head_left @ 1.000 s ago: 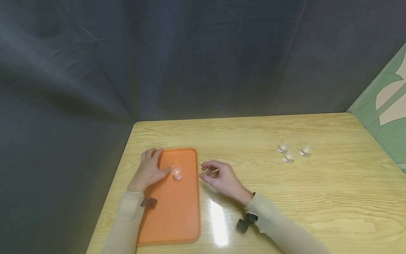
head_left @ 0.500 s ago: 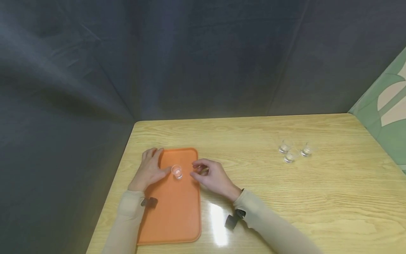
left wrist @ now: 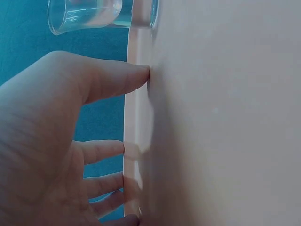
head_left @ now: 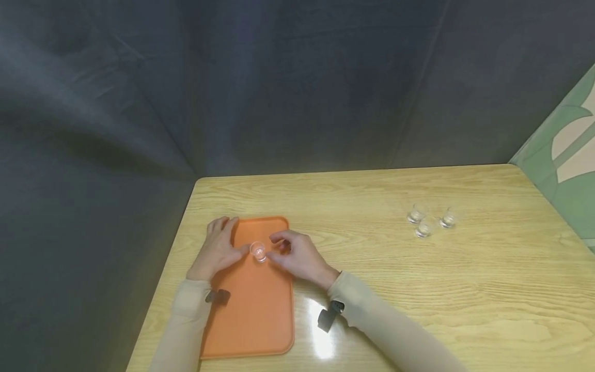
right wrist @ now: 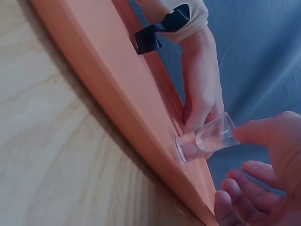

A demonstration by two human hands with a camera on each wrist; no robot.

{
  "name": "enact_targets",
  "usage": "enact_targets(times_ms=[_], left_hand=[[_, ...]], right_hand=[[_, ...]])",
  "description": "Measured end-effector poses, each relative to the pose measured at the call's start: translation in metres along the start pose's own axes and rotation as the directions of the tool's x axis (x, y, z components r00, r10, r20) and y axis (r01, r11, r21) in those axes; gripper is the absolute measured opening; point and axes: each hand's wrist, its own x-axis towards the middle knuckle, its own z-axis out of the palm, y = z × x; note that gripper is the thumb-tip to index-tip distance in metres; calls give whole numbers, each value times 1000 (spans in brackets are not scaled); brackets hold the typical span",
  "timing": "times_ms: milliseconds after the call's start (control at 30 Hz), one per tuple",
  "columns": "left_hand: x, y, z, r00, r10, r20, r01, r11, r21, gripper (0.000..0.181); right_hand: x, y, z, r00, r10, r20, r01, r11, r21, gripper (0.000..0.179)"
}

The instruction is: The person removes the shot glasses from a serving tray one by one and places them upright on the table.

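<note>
A small clear shot glass (head_left: 258,252) stands upright on the orange tray (head_left: 253,320). To its left, my left hand (head_left: 216,254) rests on the tray with fingers spread; in the left wrist view the left thumb (left wrist: 110,77) reaches the tray surface, apart from the glass. My right hand (head_left: 299,258) hovers over the tray's right edge, thumb and fingers parted. In the right wrist view the right thumb (right wrist: 261,131) is at the glass's rim; whether it touches, I cannot tell. No finger curls round the glass.
Three more clear shot glasses (head_left: 424,227) stand close together on the wooden table (head_left: 353,201), toward the right. A dark curtain (head_left: 297,93) hangs behind the table and along its left side. Green patterned cloth (head_left: 572,155) is at the far right.
My right hand has moved left from beside the tray to over it, up to the shot glass. The left hand and all the glasses have stayed in place.
</note>
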Motion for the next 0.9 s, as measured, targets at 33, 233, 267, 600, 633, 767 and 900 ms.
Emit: enact_targets(times_ms=[33, 233, 267, 600, 633, 767, 900], left_hand=[[0, 0, 0, 1000, 1, -2, -1, 1000, 2, 87], [2, 0, 2, 1000, 12, -15, -12, 1000, 20, 87], [2, 0, 2, 1000, 12, -15, -12, 1000, 20, 87], [2, 0, 1, 1000, 14, -11, -14, 1000, 23, 87], [2, 0, 1, 1000, 14, -9, -14, 1000, 23, 87], [1, 1, 1, 1000, 15, -9, -14, 1000, 17, 87], [1, 0, 1, 1000, 13, -12, -13, 1000, 13, 86]], right_hand=[[1, -1, 1, 1000, 2, 3, -2, 1000, -5, 39], [10, -6, 9, 999, 6, 33, -4, 999, -53, 48], [11, -8, 10, 999, 4, 40, -2, 998, -57, 49], [14, -9, 18, 997, 25, 73, -20, 998, -61, 40], [15, -8, 19, 997, 25, 74, -21, 998, -61, 38], [15, -6, 21, 997, 24, 74, -20, 998, -53, 34], [15, -6, 22, 998, 19, 64, -17, 999, -30, 31]])
